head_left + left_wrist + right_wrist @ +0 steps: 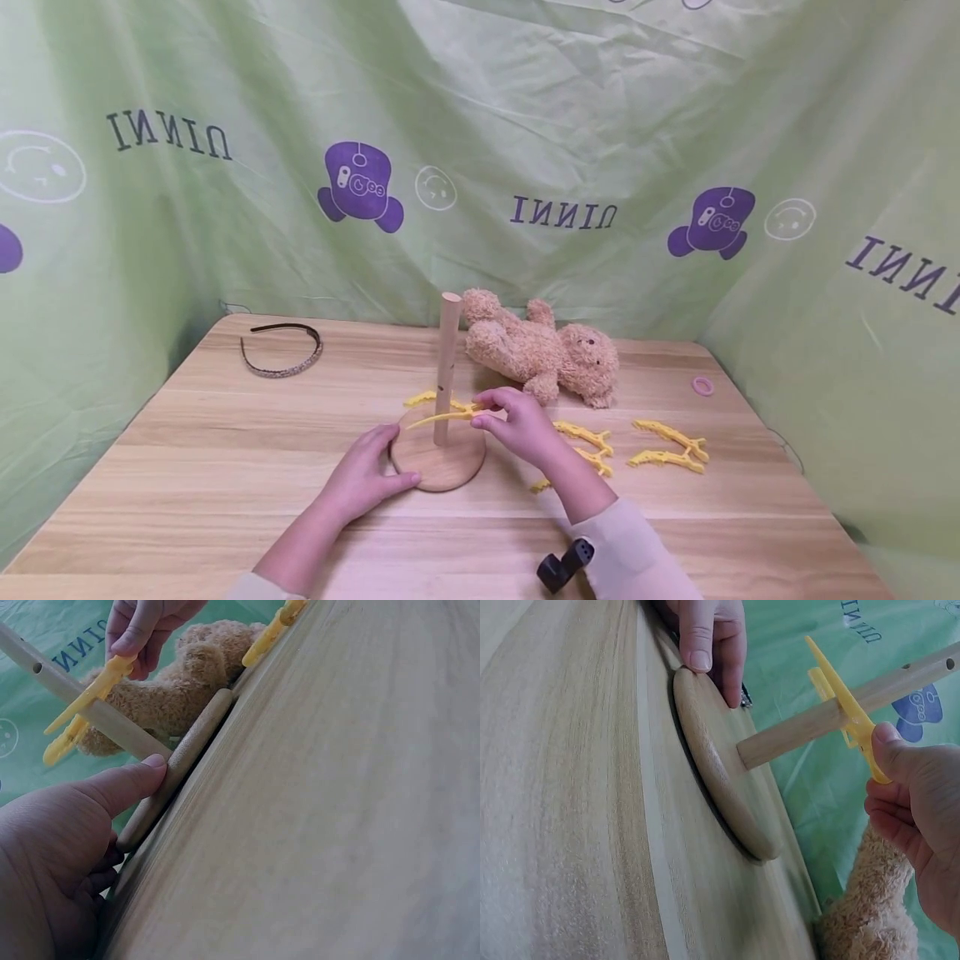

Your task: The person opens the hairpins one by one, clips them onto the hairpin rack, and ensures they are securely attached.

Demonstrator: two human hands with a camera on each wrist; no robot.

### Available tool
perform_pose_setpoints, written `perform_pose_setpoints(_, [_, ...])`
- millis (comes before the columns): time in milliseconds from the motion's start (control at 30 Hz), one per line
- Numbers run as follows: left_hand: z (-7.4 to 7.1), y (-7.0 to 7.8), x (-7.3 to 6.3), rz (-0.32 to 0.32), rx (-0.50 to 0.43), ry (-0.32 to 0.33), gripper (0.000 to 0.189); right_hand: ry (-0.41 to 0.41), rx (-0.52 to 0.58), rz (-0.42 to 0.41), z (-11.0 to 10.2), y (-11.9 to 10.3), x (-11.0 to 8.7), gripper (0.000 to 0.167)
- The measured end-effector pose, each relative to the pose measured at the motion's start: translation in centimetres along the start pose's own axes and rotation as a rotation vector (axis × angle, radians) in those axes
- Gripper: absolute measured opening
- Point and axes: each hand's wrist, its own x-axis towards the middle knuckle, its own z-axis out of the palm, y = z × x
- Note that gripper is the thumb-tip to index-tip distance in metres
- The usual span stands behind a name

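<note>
A round wooden base [457,471] carries an upright wooden post [447,342] with small holes in it. My left hand [360,477] grips the base's left rim, with the thumb [135,784] on its edge. My right hand [521,425] pinches a yellow two-pronged plastic piece [851,712] at its joined end. One prong passes in front of the post and the other behind it, above the base. More yellow pronged pieces [667,458] lie to the right on the table, some partly hidden by my right forearm.
A plush teddy bear [540,350] lies on its side behind the post. At the table's back left is a dark glittery headband [285,371], and a small pink ring [702,386] lies at the right. Green printed cloth [487,125] hangs around the wooden table [187,467].
</note>
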Motion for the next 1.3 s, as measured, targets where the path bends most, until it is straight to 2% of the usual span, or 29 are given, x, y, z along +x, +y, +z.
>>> perform_pose_setpoints(200, [0.1, -0.1, 0.0, -0.003, -0.005, -0.002, 0.087, -0.003, 0.004, 0.021, -0.1, 0.0, -0.3, 0.028])
perform_pose_setpoints(467, [-0.1, -0.2, 0.0, -0.015, -0.008, -0.010, 0.090, -0.049, 0.007, 0.047, -0.2, 0.1, -0.4, 0.036])
perform_pose_setpoints(667, [-0.1, -0.2, 0.0, -0.013, -0.006, -0.011, 0.089, -0.068, 0.047, 0.087, -0.6, 0.2, -0.9, 0.048])
perform_pose_setpoints(900, [-0.1, -0.1, -0.1, -0.014, -0.003, -0.012, 0.090, -0.005, 0.043, 0.193, -2.3, 1.2, -2.5, 0.051])
perform_pose_setpoints(1133, [0.0, -0.1, -0.1, -0.010, -0.012, -0.009, 0.089, 0.093, -0.002, 0.229, -4.8, 3.6, -5.3, 0.051])
perform_pose_setpoints(1300, [0.1, -0.2, 0.0, -0.008, -0.007, -0.003, 0.088, 0.135, -0.039, 0.343, -7.0, 5.7, -7.3, 0.052])
